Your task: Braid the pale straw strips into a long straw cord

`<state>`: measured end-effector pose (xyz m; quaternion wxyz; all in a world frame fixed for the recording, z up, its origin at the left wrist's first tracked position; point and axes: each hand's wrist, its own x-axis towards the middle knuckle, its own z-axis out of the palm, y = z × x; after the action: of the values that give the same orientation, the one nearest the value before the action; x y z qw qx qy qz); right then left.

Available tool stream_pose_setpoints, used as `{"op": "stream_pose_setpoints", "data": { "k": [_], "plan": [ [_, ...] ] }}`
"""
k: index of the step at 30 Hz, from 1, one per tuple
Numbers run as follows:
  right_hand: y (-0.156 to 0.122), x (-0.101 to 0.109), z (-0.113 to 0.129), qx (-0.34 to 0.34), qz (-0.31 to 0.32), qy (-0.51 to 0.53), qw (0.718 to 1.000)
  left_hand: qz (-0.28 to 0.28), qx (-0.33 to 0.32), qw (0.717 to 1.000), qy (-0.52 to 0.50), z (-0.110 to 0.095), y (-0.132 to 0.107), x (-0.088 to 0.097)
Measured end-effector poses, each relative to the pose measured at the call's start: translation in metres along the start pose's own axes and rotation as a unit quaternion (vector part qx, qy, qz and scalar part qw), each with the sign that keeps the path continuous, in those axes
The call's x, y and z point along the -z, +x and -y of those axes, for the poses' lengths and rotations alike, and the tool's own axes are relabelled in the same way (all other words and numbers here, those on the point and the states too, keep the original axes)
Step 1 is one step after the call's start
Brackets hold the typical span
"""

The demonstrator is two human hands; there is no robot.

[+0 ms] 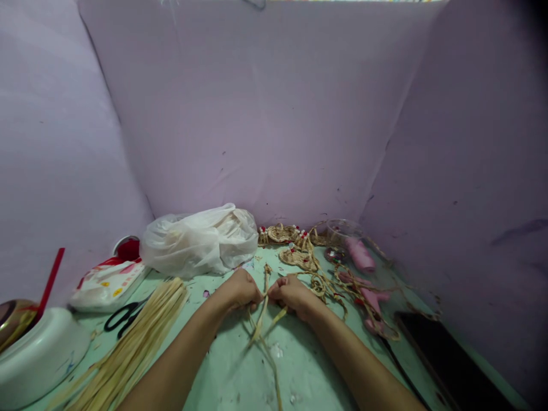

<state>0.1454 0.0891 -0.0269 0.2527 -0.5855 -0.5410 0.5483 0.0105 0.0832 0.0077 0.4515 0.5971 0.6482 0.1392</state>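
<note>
A left hand [240,290] and right hand [295,295] pinch thin straw strips [258,326] between them above the middle of the green tabletop [308,365]; too sharp a pull could likely snap the dry strands or loosen them.

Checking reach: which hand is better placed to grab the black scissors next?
Left, probably. The left hand sits nearer the scissors, on their side; the right hand would have to cross over it. Both hands pinch straw strands.
</note>
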Motion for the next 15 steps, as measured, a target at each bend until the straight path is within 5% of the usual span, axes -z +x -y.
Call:
{"op": "stream_pose_setpoints", "data": {
  "k": [3, 9, 15],
  "plan": [
    [0.001, -0.001, -0.002, -0.004, 0.013, 0.033, 0.999, -0.025, -0.025, 0.997, 0.069, -0.005, -0.008, -0.003],
    [0.003, -0.004, -0.003, -0.003, -0.006, 0.072, 0.997, -0.166, -0.068, 0.967, 0.178, -0.008, -0.02, -0.033],
    [-0.002, -0.002, -0.002, -0.014, 0.021, 0.078, 0.997, -0.147, -0.108, 0.957, 0.224, -0.006, -0.029, -0.048]
  ]
}}
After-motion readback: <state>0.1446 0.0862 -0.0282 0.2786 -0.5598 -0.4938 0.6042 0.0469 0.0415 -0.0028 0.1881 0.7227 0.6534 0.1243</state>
